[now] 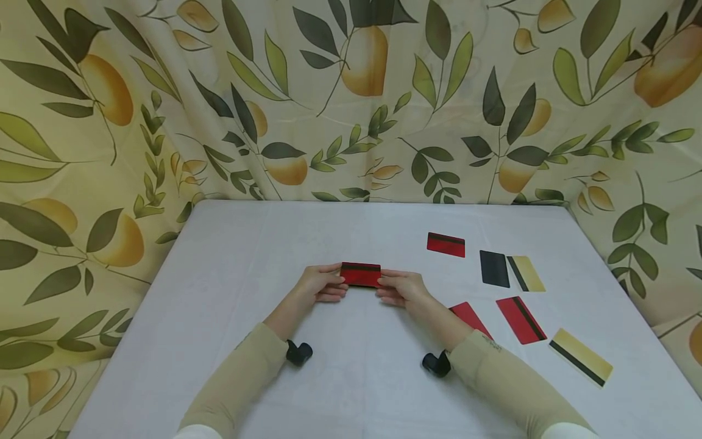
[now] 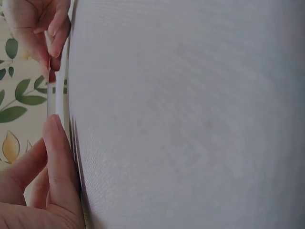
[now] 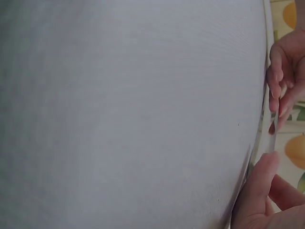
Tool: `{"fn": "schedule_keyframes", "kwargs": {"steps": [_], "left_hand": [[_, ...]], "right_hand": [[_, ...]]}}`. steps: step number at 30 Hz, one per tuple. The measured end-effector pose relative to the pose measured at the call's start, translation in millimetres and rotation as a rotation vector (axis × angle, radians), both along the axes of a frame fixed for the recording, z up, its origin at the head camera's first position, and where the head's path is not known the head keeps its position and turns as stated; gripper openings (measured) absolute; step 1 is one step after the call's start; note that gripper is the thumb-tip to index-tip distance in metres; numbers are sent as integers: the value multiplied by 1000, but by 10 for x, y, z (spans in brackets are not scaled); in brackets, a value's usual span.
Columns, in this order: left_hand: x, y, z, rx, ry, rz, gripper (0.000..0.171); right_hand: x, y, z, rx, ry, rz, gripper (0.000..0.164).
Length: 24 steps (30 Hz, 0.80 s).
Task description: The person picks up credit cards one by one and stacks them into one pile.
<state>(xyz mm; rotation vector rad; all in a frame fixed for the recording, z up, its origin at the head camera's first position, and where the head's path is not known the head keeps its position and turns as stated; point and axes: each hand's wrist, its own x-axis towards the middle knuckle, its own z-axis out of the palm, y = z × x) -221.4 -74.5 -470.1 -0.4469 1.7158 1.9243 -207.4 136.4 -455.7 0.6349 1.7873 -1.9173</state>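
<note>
A red card with a dark stripe along its far edge (image 1: pixel 360 276) is held between both hands near the middle of the white table (image 1: pixel 236 238). My left hand (image 1: pixel 322 283) pinches its left end between thumb and fingers. At the opposite end, my right hand (image 1: pixel 404 288) pinches it the same way. Both wrist views show the card nearly edge-on, as a thin strip (image 2: pixel 51 102) between the fingertips, close over the tabletop. In the right wrist view the near hand (image 3: pixel 259 195) grips one end and the other hand (image 3: pixel 286 67) the far end.
To the right lie a red striped card (image 1: pixel 446 245), a dark card (image 1: pixel 495 269), a gold striped card (image 1: pixel 530 274), another red striped card (image 1: pixel 521 320) and another gold one (image 1: pixel 581 357). My right forearm partly covers a red card (image 1: pixel 470 318). A patterned curtain (image 1: pixel 384 140) hangs behind.
</note>
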Motion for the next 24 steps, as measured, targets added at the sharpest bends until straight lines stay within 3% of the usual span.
{"fn": "schedule_keyframes", "kwargs": {"steps": [14,24], "left_hand": [[-5,3,1,-33,8,-1,51],[-18,2,-41,-76,54,-23,52]], "right_hand": [[-22,-31,-67,70,16,34,37],[-33,-48,-54,162,101,77,31]]}}
